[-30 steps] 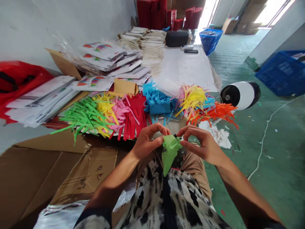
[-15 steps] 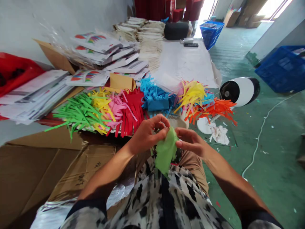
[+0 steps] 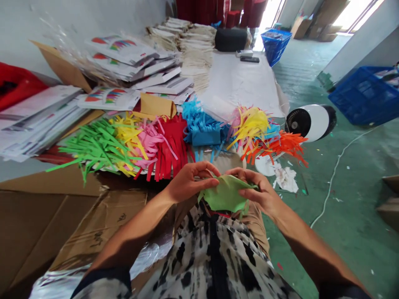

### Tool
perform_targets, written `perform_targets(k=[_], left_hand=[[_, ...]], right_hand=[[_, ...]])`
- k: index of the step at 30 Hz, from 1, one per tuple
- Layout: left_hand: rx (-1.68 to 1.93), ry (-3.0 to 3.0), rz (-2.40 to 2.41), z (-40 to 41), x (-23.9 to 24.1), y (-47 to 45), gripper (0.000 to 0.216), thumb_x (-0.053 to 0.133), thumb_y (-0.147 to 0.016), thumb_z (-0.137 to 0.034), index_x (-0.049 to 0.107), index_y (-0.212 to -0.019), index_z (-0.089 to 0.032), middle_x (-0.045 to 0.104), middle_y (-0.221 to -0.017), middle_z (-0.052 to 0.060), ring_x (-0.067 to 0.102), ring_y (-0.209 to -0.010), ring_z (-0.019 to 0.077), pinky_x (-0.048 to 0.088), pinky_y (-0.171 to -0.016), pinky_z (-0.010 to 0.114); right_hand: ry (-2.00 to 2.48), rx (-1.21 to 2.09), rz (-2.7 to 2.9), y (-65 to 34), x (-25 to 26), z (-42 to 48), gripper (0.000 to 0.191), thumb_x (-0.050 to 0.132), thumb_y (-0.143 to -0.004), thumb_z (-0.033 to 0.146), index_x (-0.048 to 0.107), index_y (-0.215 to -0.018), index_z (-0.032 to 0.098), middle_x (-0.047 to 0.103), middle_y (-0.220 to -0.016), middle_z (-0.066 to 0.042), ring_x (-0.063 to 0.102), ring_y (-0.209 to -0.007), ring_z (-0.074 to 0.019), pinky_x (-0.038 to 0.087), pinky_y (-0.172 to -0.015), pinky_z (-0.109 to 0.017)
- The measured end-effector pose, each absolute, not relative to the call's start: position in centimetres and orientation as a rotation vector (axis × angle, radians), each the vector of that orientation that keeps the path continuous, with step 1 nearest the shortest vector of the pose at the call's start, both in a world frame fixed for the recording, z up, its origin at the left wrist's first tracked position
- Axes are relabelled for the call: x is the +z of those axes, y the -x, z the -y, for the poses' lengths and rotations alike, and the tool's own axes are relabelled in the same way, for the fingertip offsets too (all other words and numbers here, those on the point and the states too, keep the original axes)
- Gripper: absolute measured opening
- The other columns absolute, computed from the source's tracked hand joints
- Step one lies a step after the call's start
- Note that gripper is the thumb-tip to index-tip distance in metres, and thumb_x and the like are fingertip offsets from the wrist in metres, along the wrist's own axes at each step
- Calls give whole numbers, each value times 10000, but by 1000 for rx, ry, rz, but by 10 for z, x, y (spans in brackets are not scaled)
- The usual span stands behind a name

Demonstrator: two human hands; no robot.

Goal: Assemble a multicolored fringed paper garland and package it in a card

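A piece of light green tissue paper (image 3: 226,194) is stretched between my two hands above my lap. My left hand (image 3: 197,179) pinches its upper left edge between thumb and fingers. On the other side, my right hand (image 3: 254,187) grips the upper right part, with the thumb over the front. Thin strips hang at the paper's lower edges. Just beyond my hands, bundles of fringed paper lie along the table edge: green (image 3: 98,143), yellow (image 3: 132,135), pink (image 3: 151,141), red (image 3: 171,143) and blue (image 3: 205,131). Further right are a yellow bundle (image 3: 252,122) and an orange one (image 3: 283,145).
Stacks of white printed packets (image 3: 124,58) fill the table's left side. A white fan (image 3: 314,122) stands right of the table. Blue crates (image 3: 368,93) and a cable (image 3: 336,162) are on the green floor. An open cardboard box (image 3: 102,228) sits at my left.
The green tissue paper hung narrow and folded between my hands; now it is spread wider. My right hand has moved right and both hands sit slightly lower.
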State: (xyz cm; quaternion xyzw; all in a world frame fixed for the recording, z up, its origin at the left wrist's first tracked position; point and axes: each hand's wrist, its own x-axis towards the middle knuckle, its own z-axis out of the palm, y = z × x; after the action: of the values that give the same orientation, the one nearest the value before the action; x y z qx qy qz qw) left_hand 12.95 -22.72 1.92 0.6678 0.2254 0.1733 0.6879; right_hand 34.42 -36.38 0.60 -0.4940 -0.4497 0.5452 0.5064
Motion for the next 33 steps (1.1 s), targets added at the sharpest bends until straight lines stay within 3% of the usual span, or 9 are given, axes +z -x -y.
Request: perform_targets(k=[5,12,16,20,24,26,28,31,33], left_hand=[[378,-1385,-454,219,19,-127,395,857,-830,-515,706,-897,-155,746,-765,45,696,-649,144,525,-586,216],[51,-1076,-121,214,-26,-143,822,799,-563,-896,737,-997,-202,756,-825,122,765,-779,306,595,-631,375],[-211,-1095,-99,206,-28,-146,726,884,-598,-764,736,-1083,-245,770,-818,94,771,-720,284,582,-561,336],[-38,-1171,-337,173,-8,-135,552,868,-770,-570,671,-1164,-239,766,-856,47,688,-506,169,469,-427,237],[151,-1553,-579,134,9,-112,423,886,-773,-498,643,-950,-201,698,-755,-8,615,-502,119,426,-439,206],[299,-1871,-754,129,14,-103,428,904,-757,-489,662,-937,-185,680,-731,-3,633,-583,151,502,-533,248],[508,-2167,-888,139,13,-101,477,907,-769,-465,703,-1081,-167,744,-907,66,712,-820,242,601,-777,379],[736,-2440,-629,173,-2,-116,562,874,-825,-433,691,-1291,-177,714,-1332,156,623,-1321,381,447,-1191,568],[615,-2547,-347,197,-23,-133,618,833,-874,-414,629,-1417,-200,656,-1476,147,545,-1457,366,364,-1280,588]], right_hand=[[1217,1325,1059,-343,7,361,382,844,-771,391,585,-1019,259,637,-906,18,559,-688,-134,441,-575,-238],[1469,650,1369,-344,36,353,344,758,-916,350,664,-1244,304,697,-1084,-41,681,-966,-213,573,-766,-317],[1549,392,1518,-359,51,349,332,764,-914,314,683,-1236,314,709,-1171,-49,683,-1058,-248,579,-900,-394],[1580,336,1544,-380,49,335,338,759,-913,294,676,-1240,286,704,-1178,-44,665,-1082,-242,542,-957,-394],[1649,447,1494,-392,13,308,359,744,-876,302,670,-1224,256,666,-1008,-19,635,-904,-212,523,-867,-375],[1690,503,1480,-392,-12,296,362,731,-859,328,666,-1205,239,644,-980,-15,623,-869,-207,510,-844,-379],[1718,537,1474,-390,-34,289,365,715,-851,350,666,-1191,228,651,-1021,-31,639,-912,-223,508,-868,-399],[1734,577,1471,-384,-53,287,371,692,-858,364,664,-1196,216,679,-1089,-64,667,-1003,-256,512,-917,-436],[1738,588,1474,-381,-56,288,365,682,-863,354,666,-1200,214,697,-1112,-77,677,-1030,-265,520,-928,-448]])
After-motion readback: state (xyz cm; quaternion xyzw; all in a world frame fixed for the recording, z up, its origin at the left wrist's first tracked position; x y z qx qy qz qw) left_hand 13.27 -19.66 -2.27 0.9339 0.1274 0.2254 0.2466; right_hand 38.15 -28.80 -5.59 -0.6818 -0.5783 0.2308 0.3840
